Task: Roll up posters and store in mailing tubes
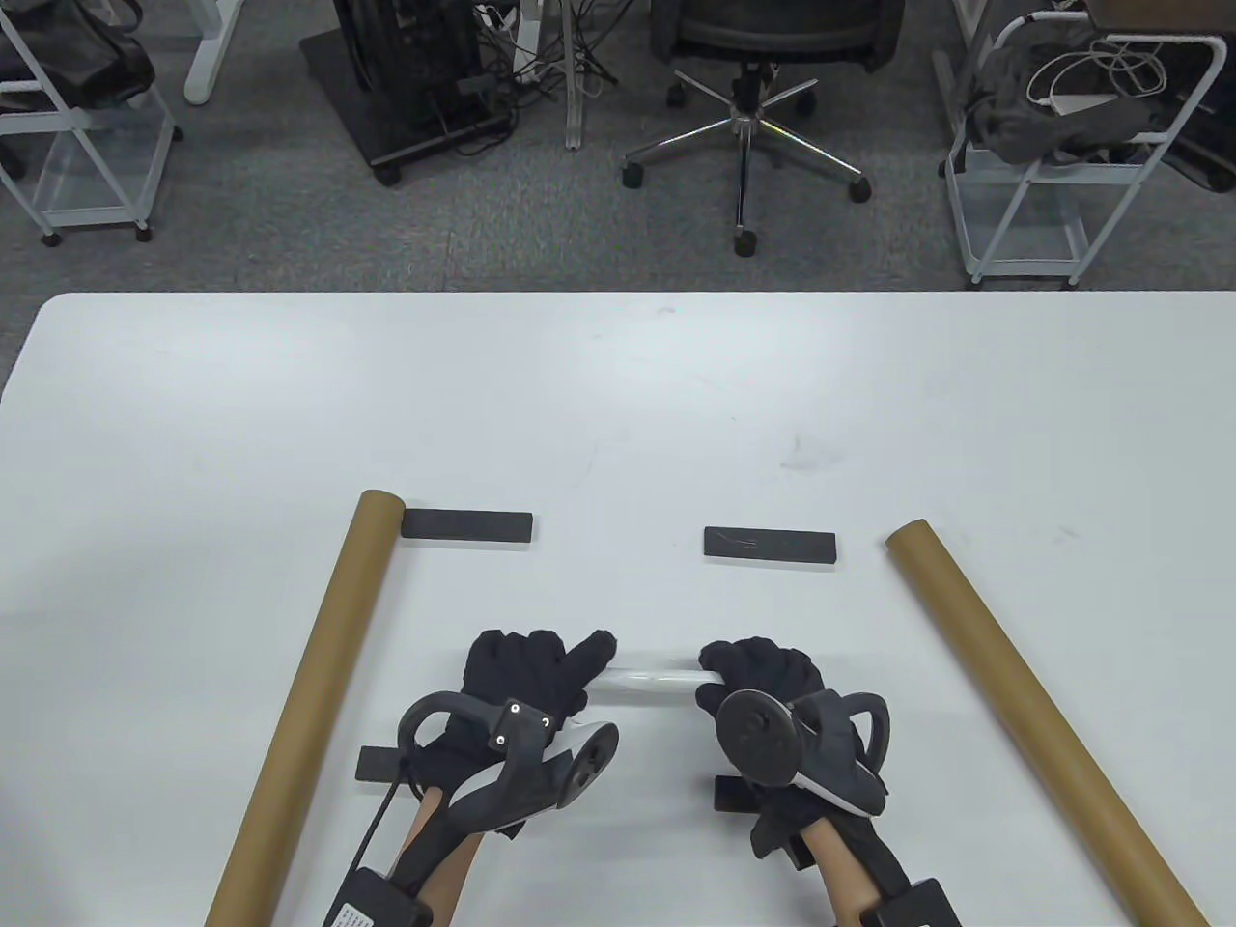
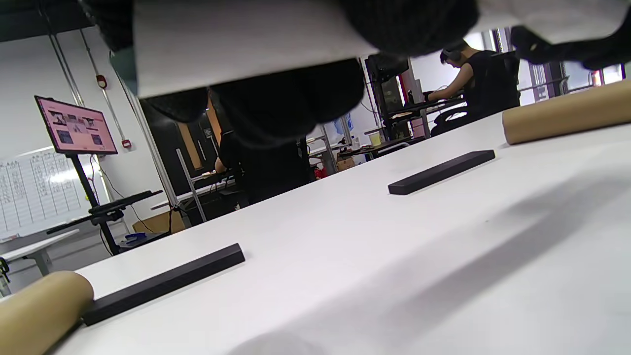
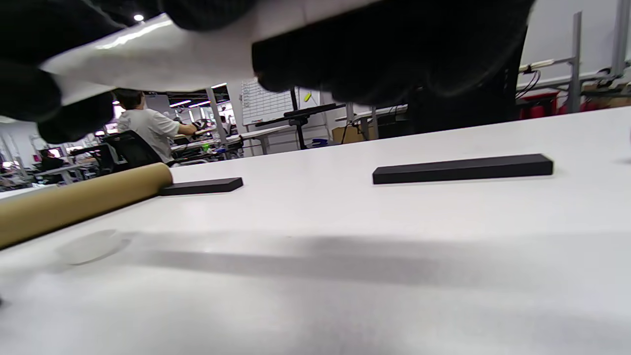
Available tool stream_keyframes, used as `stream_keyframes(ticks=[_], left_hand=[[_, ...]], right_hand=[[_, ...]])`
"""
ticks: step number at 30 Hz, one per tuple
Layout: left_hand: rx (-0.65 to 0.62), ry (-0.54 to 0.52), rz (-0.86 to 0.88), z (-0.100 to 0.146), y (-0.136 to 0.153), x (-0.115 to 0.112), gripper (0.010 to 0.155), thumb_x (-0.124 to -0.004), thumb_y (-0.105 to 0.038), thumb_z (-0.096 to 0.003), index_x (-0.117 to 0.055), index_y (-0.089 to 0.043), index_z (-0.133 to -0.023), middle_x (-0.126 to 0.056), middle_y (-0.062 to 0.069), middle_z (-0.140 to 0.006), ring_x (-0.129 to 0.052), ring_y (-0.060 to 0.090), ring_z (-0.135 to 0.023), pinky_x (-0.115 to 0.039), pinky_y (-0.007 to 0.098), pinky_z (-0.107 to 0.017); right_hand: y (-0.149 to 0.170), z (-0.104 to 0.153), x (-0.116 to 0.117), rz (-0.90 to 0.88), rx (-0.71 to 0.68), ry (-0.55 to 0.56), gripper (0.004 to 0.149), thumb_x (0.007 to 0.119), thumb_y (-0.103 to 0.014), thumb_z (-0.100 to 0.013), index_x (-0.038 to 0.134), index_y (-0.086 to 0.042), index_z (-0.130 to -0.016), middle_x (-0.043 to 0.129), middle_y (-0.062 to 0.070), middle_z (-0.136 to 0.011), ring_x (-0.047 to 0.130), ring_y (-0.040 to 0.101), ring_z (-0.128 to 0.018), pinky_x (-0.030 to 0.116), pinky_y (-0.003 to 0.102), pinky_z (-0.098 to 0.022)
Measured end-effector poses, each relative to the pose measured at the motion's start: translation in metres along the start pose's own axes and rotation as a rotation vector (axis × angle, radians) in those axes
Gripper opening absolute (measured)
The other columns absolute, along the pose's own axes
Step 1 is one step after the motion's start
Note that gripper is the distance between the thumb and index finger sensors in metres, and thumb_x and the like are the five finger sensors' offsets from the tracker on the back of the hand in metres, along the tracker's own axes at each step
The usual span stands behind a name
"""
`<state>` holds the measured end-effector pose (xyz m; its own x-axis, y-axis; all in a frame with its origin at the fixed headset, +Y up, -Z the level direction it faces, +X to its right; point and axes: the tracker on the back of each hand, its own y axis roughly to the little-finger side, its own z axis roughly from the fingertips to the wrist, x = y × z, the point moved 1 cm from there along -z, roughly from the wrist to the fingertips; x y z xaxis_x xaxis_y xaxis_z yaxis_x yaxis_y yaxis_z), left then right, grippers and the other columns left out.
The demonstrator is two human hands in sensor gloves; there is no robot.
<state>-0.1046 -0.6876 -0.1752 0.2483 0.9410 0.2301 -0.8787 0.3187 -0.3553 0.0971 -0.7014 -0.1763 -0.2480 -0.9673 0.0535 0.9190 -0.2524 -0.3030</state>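
Paper, light and springy (it looks glossy, so likely slippery): we see the rolled poster (image 1: 649, 682) held just above the bench (image 1: 618, 406), left hand (image 1: 526, 676) fingers curled round one end, right hand (image 1: 763, 681) fingers clamped round the other. We judge end grips keep it from unrolling.

A: Location type?
B: Open-plan office or lab. Grey carpet (image 1: 241, 241), swivel chair (image 1: 748, 116), wheeled white carts (image 1: 1053, 183), whiteboard (image 2: 34, 192), screen on stand (image 2: 76, 125), people seated at desks (image 3: 145, 130).
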Motion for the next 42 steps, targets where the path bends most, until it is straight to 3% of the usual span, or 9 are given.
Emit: stream_keyframes(ticks=[2,5,9,18,24,28,32,36,42], left_hand=[[0.006,-0.012,0.019,0.0002,0.0023,-0.0002,0.061,-0.064,-0.043,-0.0460,-0.045,-0.047,-0.103,-0.085,-0.010,-0.090,-0.096,0.016,-0.075,-0.076,0.051,-0.075],[0.007,-0.022,-0.007,-0.0001,0.0022,-0.0004,0.056,-0.072,-0.045,-0.0433,-0.057,-0.047,-0.097,-0.090,-0.015,-0.082,-0.101,0.010,-0.066,-0.081,0.047,-0.073],[0.011,-0.007,0.040,0.0001,0.0028,-0.0018,0.053,-0.074,-0.045,-0.0427,-0.068,-0.045,-0.095,-0.084,-0.008,-0.095,-0.096,0.016,-0.080,-0.076,0.050,-0.076],[0.003,-0.032,-0.008,0.0007,-0.0007,0.0014,0.055,-0.075,-0.047,-0.0413,-0.073,-0.044,-0.096,-0.082,-0.010,-0.093,-0.094,0.015,-0.079,-0.077,0.049,-0.076],[0.000,0.001,0.069,-0.0006,0.0017,-0.0025,0.059,-0.069,-0.042,-0.0441,-0.061,-0.046,-0.103,-0.088,-0.007,-0.093,-0.099,0.017,-0.079,-0.079,0.051,-0.074],[-0.011,0.014,0.050,-0.0010,0.0005,-0.0029,0.058,-0.065,-0.042,-0.0456,-0.058,-0.045,-0.103,-0.087,-0.007,-0.093,-0.098,0.018,-0.078,-0.077,0.051,-0.075],[-0.006,-0.033,0.040,0.0006,0.0024,0.0005,0.065,-0.071,-0.046,-0.0433,-0.048,-0.046,-0.104,-0.088,-0.010,-0.090,-0.100,0.014,-0.074,-0.079,0.050,-0.075],[-0.010,-0.012,0.067,0.0007,0.0008,0.0001,0.058,-0.074,-0.044,-0.0423,-0.060,-0.043,-0.099,-0.091,-0.011,-0.090,-0.102,0.014,-0.076,-0.080,0.049,-0.074],[0.006,-0.054,0.021,0.0006,-0.0010,0.0024,0.054,-0.070,-0.041,-0.0437,-0.071,-0.034,-0.098,-0.085,-0.009,-0.096,-0.097,0.016,-0.083,-0.077,0.050,-0.076]], right_hand=[[0.0002,0.0003,-0.0010,-0.015,-0.007,-0.012,0.056,0.053,-0.037,-0.053,0.056,-0.008,-0.100,0.071,0.018,-0.088,0.081,0.040,-0.067,0.061,0.071,-0.066],[-0.0027,0.0002,0.0008,0.033,0.016,-0.010,0.061,0.064,-0.046,-0.046,0.059,-0.011,-0.096,0.074,0.014,-0.083,0.082,0.035,-0.062,0.063,0.069,-0.065],[-0.0030,-0.0005,0.0012,0.081,0.024,0.003,0.051,0.066,-0.043,-0.044,0.071,-0.019,-0.088,0.082,0.008,-0.075,0.088,0.032,-0.056,0.069,0.065,-0.064],[-0.0019,0.0000,-0.0001,0.104,0.026,0.032,0.056,0.070,-0.043,-0.042,0.077,-0.017,-0.091,0.078,0.012,-0.088,0.086,0.037,-0.068,0.066,0.066,-0.066],[-0.0020,-0.0001,-0.0020,0.114,0.038,0.013,0.063,0.068,-0.043,-0.043,0.064,-0.019,-0.101,0.089,0.003,-0.077,0.095,0.031,-0.063,0.071,0.063,-0.065],[-0.0056,0.0001,0.0006,0.132,0.010,0.015,0.053,0.064,-0.039,-0.046,0.069,-0.020,-0.096,0.086,0.008,-0.082,0.092,0.036,-0.068,0.068,0.066,-0.065],[-0.0049,-0.0006,0.0038,0.059,0.007,-0.024,0.052,0.059,-0.035,-0.049,0.065,-0.016,-0.097,0.079,0.014,-0.085,0.086,0.041,-0.069,0.064,0.070,-0.065],[-0.0043,-0.0004,0.0041,0.062,0.004,-0.022,0.051,0.061,-0.034,-0.049,0.071,-0.014,-0.095,0.074,0.019,-0.094,0.082,0.044,-0.077,0.063,0.071,-0.065],[-0.0070,-0.0005,0.0025,0.046,-0.014,0.004,0.053,0.060,-0.034,-0.050,0.066,-0.015,-0.099,0.081,0.013,-0.087,0.087,0.040,-0.072,0.066,0.068,-0.065]])
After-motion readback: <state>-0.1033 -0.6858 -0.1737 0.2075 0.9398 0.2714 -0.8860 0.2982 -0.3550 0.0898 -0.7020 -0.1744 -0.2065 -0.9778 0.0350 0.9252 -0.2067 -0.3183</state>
